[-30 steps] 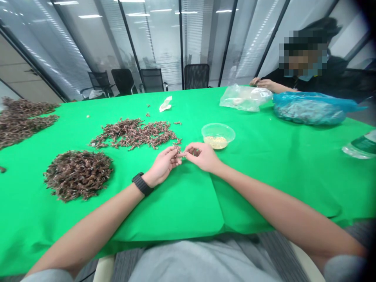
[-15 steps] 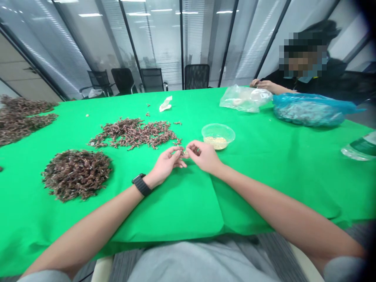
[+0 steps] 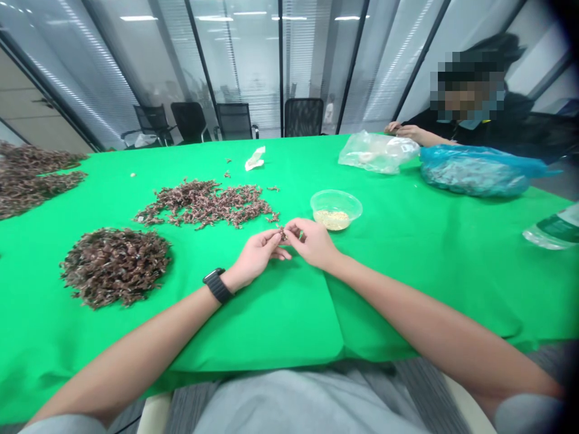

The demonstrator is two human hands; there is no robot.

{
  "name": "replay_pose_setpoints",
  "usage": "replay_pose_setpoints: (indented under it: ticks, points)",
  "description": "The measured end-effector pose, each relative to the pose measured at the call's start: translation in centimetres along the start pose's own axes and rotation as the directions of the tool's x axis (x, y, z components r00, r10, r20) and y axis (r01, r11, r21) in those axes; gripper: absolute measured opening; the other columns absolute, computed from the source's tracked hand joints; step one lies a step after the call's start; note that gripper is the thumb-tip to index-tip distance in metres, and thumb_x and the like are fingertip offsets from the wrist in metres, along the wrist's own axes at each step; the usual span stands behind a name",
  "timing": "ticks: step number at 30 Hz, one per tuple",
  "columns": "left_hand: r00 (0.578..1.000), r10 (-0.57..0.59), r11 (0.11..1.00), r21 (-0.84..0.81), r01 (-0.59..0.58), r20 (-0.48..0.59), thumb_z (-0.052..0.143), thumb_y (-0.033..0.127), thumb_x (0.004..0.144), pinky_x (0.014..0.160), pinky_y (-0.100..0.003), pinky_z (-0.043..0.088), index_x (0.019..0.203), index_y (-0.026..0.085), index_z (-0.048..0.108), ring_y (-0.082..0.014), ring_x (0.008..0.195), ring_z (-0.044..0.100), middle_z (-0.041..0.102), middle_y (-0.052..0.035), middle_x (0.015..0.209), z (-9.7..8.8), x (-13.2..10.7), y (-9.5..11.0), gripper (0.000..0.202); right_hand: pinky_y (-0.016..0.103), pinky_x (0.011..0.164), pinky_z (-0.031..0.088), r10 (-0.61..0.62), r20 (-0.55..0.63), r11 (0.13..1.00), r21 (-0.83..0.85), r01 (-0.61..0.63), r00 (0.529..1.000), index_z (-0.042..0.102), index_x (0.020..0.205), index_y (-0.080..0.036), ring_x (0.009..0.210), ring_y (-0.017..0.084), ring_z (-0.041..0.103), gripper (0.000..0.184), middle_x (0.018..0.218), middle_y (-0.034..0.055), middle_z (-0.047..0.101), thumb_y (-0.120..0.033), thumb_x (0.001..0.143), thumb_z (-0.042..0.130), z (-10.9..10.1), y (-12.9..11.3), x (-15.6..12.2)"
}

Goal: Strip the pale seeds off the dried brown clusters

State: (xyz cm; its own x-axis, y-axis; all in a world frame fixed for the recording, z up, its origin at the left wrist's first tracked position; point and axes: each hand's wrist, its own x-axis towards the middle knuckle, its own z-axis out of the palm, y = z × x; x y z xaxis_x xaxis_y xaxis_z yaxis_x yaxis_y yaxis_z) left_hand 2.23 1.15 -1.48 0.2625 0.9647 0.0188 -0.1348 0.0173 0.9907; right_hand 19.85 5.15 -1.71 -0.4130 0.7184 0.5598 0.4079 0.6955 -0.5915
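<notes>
Pinched between the fingertips of both hands is a small dried brown piece [image 3: 283, 234], knobbly and dark. My left hand [image 3: 259, 253], with a black watch on its wrist, closes thumb and forefinger on one side of it; its lower fingers stretch loosely beneath. My right hand [image 3: 314, 242] grips the other side with its fingertips. Just beyond the right hand stands a clear plastic bowl [image 3: 357, 208] holding pale yellowish bits. A loose spread of similar brown pieces [image 3: 208, 204] lies past the left hand. Nearer and to the left is a rounded heap [image 3: 115, 265] of them.
A green cloth [image 3: 280, 325] covers the table. More brown piles [image 3: 36, 181] lie far left. A crumpled white paper [image 3: 256, 159], clear plastic bag [image 3: 377, 152], full blue bag [image 3: 479, 170] and bottle [image 3: 554, 229] lie around. Another person [image 3: 502, 114] sits at far right, hands together.
My fingertips have closed nearer together, and the brown piece now shows darker between them. My right hand has shifted very slightly. The bowl and heaps stay put.
</notes>
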Motion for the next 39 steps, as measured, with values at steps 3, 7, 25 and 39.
replay_pose_setpoints:
  ticks: [3,7,25,39]
  points:
    - [1.000,-0.003,1.000,0.009,0.003,0.005,0.070,0.050,0.087,0.067,-0.024,0.056,0.116,0.011,0.068,-0.0146,0.070,0.073,0.075,-0.0146,0.108,0.0,0.0,0.0,0.048,0.028,0.066,0.046,-0.027,-0.001,0.999,-0.027,0.027,1.000,0.065,0.094,-0.020,0.075,0.017,0.061,0.009,0.082,0.0036,0.069,-0.025,0.095,0.057,0.0,0.1,-0.1]
    - [1.000,0.014,0.998,0.059,-0.015,0.017,0.070,0.053,0.086,0.067,-0.025,0.057,0.117,0.011,0.068,-0.0153,0.070,0.073,0.076,-0.0132,0.102,-0.1,0.1,0.0,0.052,0.029,0.070,0.047,-0.079,-0.014,0.991,-0.113,0.076,0.997,0.065,0.093,-0.019,0.078,0.018,0.061,0.010,0.084,0.0054,0.068,-0.025,0.096,0.057,-0.1,0.0,-0.2]
    - [0.933,0.356,0.585,0.765,-0.269,0.055,0.052,0.031,0.100,0.058,-0.021,0.045,0.126,0.018,0.067,-0.0103,0.050,0.059,0.070,0.0016,0.067,-0.5,-0.9,0.2,0.033,0.020,0.041,0.037,0.548,0.205,0.614,0.560,-0.556,0.811,0.060,0.072,-0.017,0.045,0.007,0.046,0.020,0.059,-0.0026,0.059,-0.033,0.083,0.065,0.5,-2.0,0.3]
    - [0.992,0.118,0.943,0.311,-0.123,0.037,0.063,0.054,0.090,0.042,-0.019,0.038,0.106,0.013,0.070,-0.0062,0.042,0.052,0.067,-0.0024,0.074,-0.5,-0.4,0.7,0.045,0.023,0.051,0.044,0.302,0.107,0.837,0.445,-0.317,0.947,0.066,0.086,-0.016,0.061,0.012,0.057,0.022,0.075,0.0027,0.067,-0.038,0.085,0.068,-0.2,-1.1,0.3]
